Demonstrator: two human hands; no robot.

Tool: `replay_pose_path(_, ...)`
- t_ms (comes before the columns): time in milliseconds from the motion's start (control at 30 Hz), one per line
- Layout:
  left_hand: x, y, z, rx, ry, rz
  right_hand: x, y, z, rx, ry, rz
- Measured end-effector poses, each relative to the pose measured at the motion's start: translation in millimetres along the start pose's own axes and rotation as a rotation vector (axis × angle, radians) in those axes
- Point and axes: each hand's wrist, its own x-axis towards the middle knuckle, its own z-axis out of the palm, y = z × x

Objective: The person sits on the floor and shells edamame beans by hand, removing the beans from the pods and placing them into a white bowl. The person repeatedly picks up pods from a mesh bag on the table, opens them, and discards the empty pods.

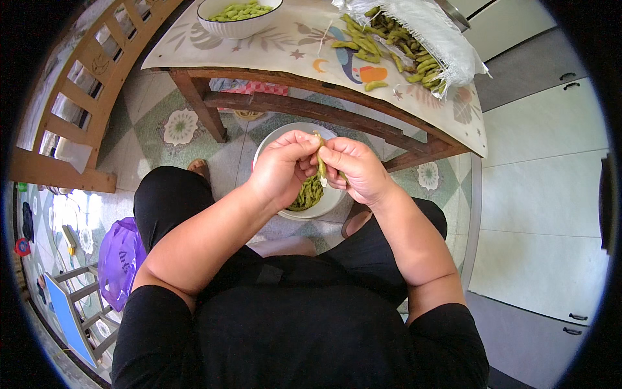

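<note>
My left hand (282, 159) and my right hand (360, 170) meet in the middle of the view, both closed with fingertips pinching one green soybean pod (322, 167). The pod is upright between them, partly hidden by the fingers. A bit more green shows under my right fingers; whether it is a second pod, I cannot tell. Directly below the hands, a white basin (332, 202) on the floor between my feet contains many pods or empty hulls (304, 196). On the table, a white ribbed bowl (234, 27) holds shelled green beans (240, 10).
A low wooden table (285, 107) with a patterned cover stands ahead. Pods (366, 48) spill from a white woven bag (437, 32) at its right. Pale cabinets (538, 188) line the right side. A wooden railing (78, 97), purple bag (121, 259) and blue-topped stool (68, 318) are left.
</note>
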Motion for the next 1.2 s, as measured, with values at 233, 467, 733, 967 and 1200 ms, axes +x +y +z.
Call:
replay_pose_path(233, 3, -10, -5, -0.128, -0.049, 0.015, 5, 4, 5, 0.105, 0.067, -0.028)
replay_pose_path(467, 2, -19, -1, -0.187, -0.018, 0.092, 2, 5, 10, 0.014, 0.147, -0.142)
replay_pose_path(733, 2, -17, 3, -0.174, 0.067, 0.083, 13, 19, 7, -0.446, 0.312, -0.466)
replay_pose_path(967, 7, -20, -6, -0.047, 0.106, 0.124, 12, 13, 11, -1.156, 0.456, -0.638)
replay_pose_path(1200, 11, -14, -12, 0.004, 0.131, 0.059, 12, 13, 8, -1.188, 0.460, -0.605)
